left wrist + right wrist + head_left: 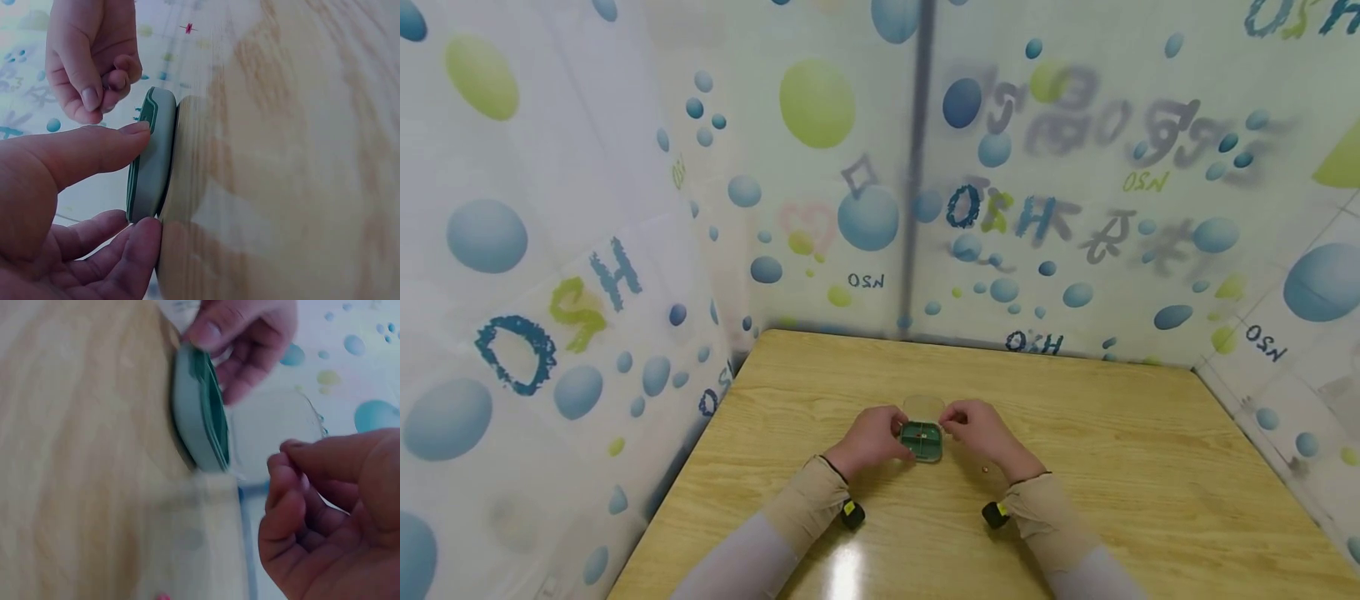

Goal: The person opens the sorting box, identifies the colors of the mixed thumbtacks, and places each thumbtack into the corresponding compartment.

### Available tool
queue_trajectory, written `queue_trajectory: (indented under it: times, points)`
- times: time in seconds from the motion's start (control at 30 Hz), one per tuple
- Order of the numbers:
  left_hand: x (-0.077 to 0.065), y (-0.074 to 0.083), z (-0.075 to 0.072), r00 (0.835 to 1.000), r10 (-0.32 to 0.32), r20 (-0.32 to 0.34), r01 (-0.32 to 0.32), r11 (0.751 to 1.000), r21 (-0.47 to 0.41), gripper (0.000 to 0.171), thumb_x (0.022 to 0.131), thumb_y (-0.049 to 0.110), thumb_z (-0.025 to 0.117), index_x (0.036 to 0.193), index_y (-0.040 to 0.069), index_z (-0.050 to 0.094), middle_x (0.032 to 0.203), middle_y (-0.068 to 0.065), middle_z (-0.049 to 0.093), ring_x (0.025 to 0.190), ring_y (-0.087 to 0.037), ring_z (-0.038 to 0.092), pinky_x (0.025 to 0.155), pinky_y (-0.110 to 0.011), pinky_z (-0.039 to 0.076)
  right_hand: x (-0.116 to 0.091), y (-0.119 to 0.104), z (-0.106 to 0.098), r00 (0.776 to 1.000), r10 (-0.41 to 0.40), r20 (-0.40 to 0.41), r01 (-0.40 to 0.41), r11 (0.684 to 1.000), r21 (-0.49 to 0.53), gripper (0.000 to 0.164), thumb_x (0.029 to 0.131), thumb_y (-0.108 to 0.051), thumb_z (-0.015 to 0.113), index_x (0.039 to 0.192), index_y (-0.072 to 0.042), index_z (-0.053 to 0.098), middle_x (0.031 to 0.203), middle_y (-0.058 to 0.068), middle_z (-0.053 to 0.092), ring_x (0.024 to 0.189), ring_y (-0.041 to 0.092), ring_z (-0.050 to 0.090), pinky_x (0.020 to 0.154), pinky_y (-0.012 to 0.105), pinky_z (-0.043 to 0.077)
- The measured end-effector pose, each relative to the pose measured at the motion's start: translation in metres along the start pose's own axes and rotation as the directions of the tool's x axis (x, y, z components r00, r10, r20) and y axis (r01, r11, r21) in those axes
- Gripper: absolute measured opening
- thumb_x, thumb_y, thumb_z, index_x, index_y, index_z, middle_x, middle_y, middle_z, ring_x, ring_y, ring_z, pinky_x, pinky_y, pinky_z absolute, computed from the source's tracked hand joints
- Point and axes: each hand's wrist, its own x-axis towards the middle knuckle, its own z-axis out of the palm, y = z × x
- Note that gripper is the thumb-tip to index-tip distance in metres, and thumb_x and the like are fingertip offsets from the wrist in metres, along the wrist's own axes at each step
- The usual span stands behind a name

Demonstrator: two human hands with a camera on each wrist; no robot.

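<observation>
Bubble-print curtains (587, 250) round table (1112, 467), green case (922, 442).

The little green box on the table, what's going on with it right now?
A person sits at a wooden table with a small green compartment box lying open, its clear lid flipped back. The left hand holds the box by its edge between thumb and fingers. The right hand hovers just beside it with fingertips pinched together; whether something tiny is between them cannot be seen. A small bead-like item lies on the table near the right wrist.
</observation>
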Motion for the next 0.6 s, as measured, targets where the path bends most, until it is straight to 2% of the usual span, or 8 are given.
queue_trajectory:
  times: [0.2, 0.33, 0.47, 0.6]
  points:
    - [-0.001, 0.0, 0.0, 1.0, -0.008, 0.003, 0.008, 1.0, -0.002, 0.061, 0.072, 0.024, 0.099, 0.124, 0.004, 0.072, 0.106, -0.006, 0.072, 0.092, -0.017, 0.064, 0.083, -0.037, 0.056, 0.0, 0.015, -0.025, 0.991, -0.069, 0.113, 0.076, 0.995, -0.06, 0.013, 0.105, -0.009, 0.064, 0.102, -0.004, 0.076, 0.094, 0.007, 0.074, 0.079, 0.012, 0.063, 0.07, 0.027, 0.055]
    - [-0.002, 0.001, 0.0, 1.0, -0.008, 0.009, 0.009, 1.0, -0.01, 0.061, 0.073, 0.023, 0.098, 0.125, 0.003, 0.072, 0.106, -0.006, 0.072, 0.091, -0.017, 0.063, 0.082, -0.037, 0.056, 0.001, 0.026, -0.034, 0.983, -0.105, 0.149, 0.116, 0.991, -0.066, 0.013, 0.105, -0.01, 0.066, 0.1, -0.005, 0.077, 0.093, 0.004, 0.073, 0.079, 0.01, 0.062, 0.072, 0.026, 0.054]
    - [-0.002, 0.001, 0.0, 1.0, 0.005, 0.005, -0.005, 1.0, 0.002, 0.061, 0.074, 0.023, 0.098, 0.124, 0.003, 0.072, 0.105, -0.005, 0.071, 0.09, -0.016, 0.063, 0.081, -0.036, 0.056, 0.001, 0.037, -0.038, 0.977, -0.101, 0.189, 0.11, 0.993, -0.038, 0.007, 0.101, -0.01, 0.071, 0.097, -0.006, 0.076, 0.091, 0.002, 0.072, 0.078, 0.011, 0.06, 0.071, 0.027, 0.052]
    - [-0.003, 0.002, -0.001, 1.0, 0.006, 0.003, -0.006, 1.0, 0.003, 0.061, 0.073, 0.024, 0.098, 0.125, 0.004, 0.072, 0.105, -0.005, 0.071, 0.09, -0.016, 0.063, 0.081, -0.036, 0.055, -0.001, 0.044, -0.042, 0.962, -0.086, 0.258, 0.088, 0.996, 0.001, 0.006, 0.098, -0.012, 0.075, 0.097, -0.007, 0.075, 0.086, 0.002, 0.07, 0.071, 0.012, 0.058, 0.064, 0.028, 0.051]
